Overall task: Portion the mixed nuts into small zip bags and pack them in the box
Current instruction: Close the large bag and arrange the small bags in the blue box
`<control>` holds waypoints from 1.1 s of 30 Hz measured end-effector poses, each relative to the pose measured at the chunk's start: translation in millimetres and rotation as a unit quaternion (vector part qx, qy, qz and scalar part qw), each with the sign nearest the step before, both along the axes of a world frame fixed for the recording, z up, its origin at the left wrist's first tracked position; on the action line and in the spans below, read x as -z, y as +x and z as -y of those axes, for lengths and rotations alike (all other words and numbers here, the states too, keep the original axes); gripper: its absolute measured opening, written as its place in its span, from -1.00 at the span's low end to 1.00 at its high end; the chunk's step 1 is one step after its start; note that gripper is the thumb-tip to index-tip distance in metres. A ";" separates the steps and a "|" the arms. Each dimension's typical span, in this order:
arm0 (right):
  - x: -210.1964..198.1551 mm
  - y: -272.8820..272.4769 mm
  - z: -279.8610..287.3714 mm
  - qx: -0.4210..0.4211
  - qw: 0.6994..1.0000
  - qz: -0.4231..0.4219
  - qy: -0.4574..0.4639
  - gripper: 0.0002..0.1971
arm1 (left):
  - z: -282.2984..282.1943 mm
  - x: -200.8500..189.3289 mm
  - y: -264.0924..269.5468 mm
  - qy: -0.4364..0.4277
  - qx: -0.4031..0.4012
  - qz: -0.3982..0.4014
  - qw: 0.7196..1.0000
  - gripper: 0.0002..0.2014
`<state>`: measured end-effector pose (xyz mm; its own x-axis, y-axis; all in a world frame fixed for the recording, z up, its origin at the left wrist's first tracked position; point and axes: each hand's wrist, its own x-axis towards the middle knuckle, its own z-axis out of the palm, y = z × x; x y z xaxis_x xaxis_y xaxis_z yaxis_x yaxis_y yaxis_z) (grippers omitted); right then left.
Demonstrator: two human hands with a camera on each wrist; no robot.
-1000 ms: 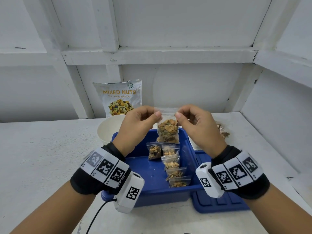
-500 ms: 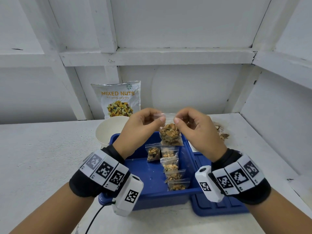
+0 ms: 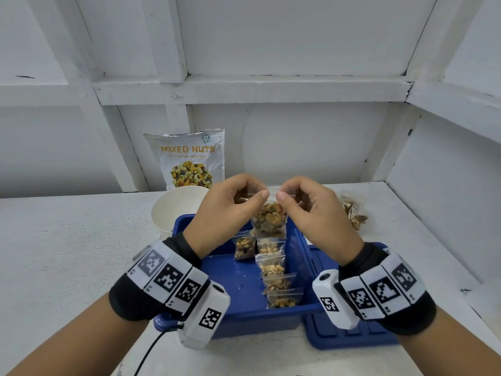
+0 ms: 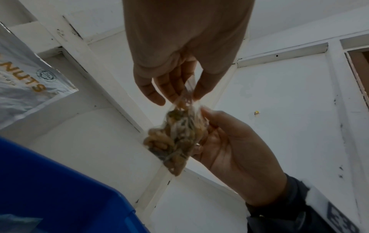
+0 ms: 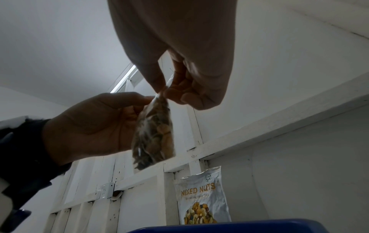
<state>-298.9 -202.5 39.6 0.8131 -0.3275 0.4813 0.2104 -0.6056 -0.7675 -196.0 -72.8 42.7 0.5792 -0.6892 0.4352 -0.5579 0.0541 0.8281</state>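
Both hands, left (image 3: 230,210) and right (image 3: 311,213), pinch bag (image 3: 269,219) above box (image 3: 238,280), thumbs now nearly touching; seal probably almost closed.

Nut-filled zip bag (image 4: 175,141) pinched at its top between left hand (image 4: 179,52) and right hand (image 4: 235,151), above blue box (image 4: 60,197).

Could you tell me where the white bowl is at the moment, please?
In the head view, the white bowl stands on the table left of centre, against the blue box's far-left corner, just before the mixed nuts pouch.
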 end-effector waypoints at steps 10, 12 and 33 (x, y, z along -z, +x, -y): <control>2.0 0.3 -0.8 0.004 1.000 -0.006 -0.024 -0.93 | 2.0 -6.9 9.8 0.079 0.036 0.078 0.993 -0.85; 2.5 0.4 -0.3 0.004 1.000 -0.006 -0.023 -0.94 | 3.8 -5.4 9.1 0.080 0.037 0.090 0.992 -0.85; 102.2 18.0 164.6 0.171 0.927 -0.328 -0.055 -0.66 | 48.6 30.9 64.4 0.589 0.164 0.089 0.786 -0.96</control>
